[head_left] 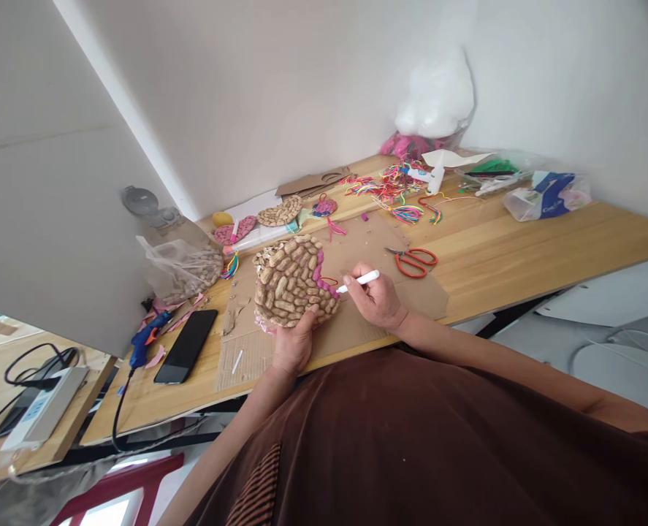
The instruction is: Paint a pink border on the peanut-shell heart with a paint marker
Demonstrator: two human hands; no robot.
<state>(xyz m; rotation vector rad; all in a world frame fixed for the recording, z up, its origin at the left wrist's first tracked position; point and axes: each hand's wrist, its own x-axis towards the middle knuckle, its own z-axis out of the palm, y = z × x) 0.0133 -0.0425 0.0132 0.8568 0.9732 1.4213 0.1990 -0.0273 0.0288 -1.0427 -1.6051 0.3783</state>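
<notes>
A heart-like plaque covered in peanuts (291, 281) is held tilted above a cardboard sheet (356, 332). Along its right edge some peanuts are coloured purple-pink, and a red cord loop sticks out there. My left hand (296, 340) grips the plaque by its lower edge, thumb on the front. In my right hand (378, 296) is a white marker pen (359, 281), pinched between the fingers, its tip at the coloured peanuts on the right edge. Red-handled scissors (414, 261) lie on the cardboard, to the right of the plaque.
A black phone (186, 347) and a blue glue gun (147, 340) with its cable lie at left, near a bag of peanuts (184, 267). Behind are finished peanut pieces (280, 212), colourful cords (394, 183), a glue bottle (436, 177) and a tissue pack (551, 196).
</notes>
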